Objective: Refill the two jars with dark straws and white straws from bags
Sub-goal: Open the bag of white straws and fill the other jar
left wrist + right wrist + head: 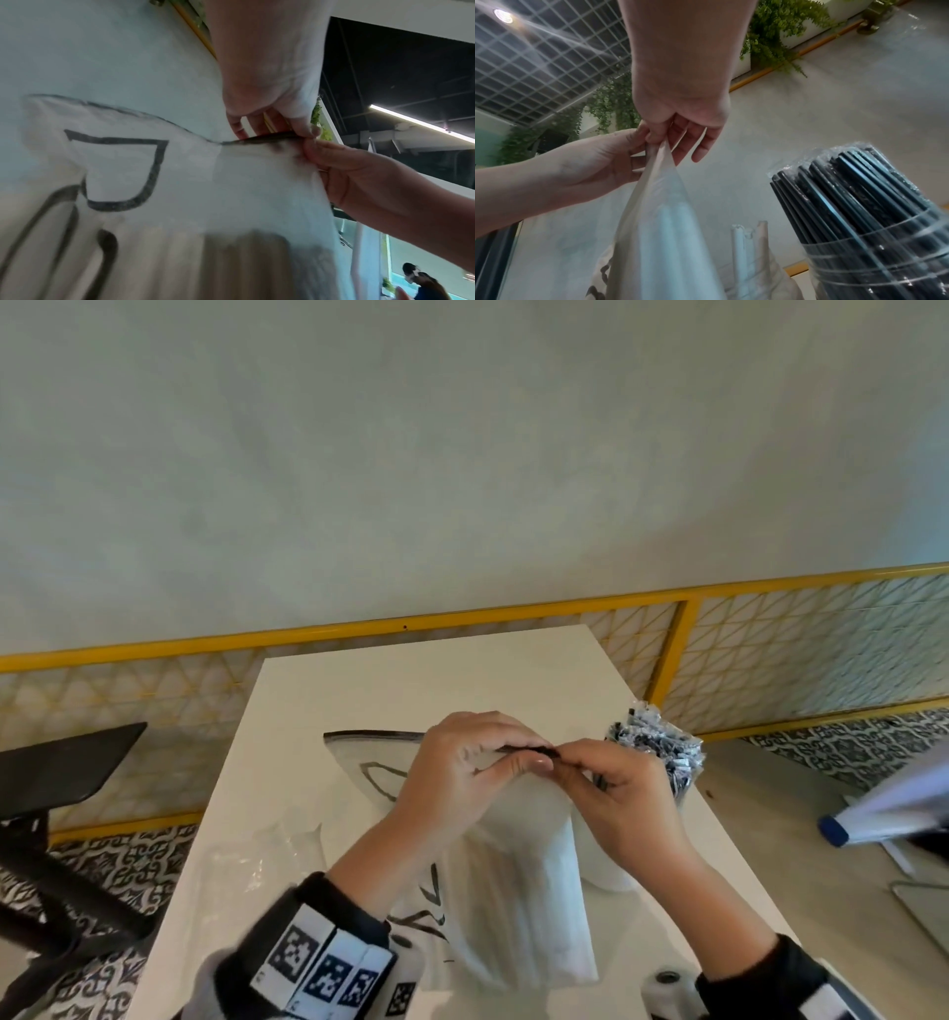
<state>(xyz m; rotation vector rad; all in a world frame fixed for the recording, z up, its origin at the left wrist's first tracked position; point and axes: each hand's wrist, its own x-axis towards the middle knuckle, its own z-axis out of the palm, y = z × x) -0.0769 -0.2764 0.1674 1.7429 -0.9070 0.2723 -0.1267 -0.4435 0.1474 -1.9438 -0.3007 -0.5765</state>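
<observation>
Left hand: the left hand (464, 762) pinches the dark top edge of the bag (518, 880) between thumb and curled fingers, which close tightly on that edge.
Right hand: the right hand (613, 788) pinches the same edge just beside the left, thumb against forefinger; in the right wrist view its other fingers (700, 146) hang loosely extended and touch nothing.
Contact: the fingertips of the two hands meet at the bag's top edge.
Bag: one white, translucent bag with black line markings, held up above the table (369, 690), near the middle; its lower part drapes toward the near edge. Pale straw shapes show faintly through it; their number cannot be told.
Dark straws: one dense bundle of dark straws (655, 747), wrapped in clear film, stands in a clear jar (875, 270) at the table's right edge, just beyond the right hand. They are too many and too close to count.
White straws: about three white straws (749, 249) stand upright between the bag and the dark straws' jar, seen in the right wrist view; what holds them is not clear.
Other bag: one crumpled clear plastic wrapper (267, 855) lies flat near the table's left edge.
Table: one white table, set against a yellow railing (565, 608).
Jars: only one can be made out with certainty.
</observation>
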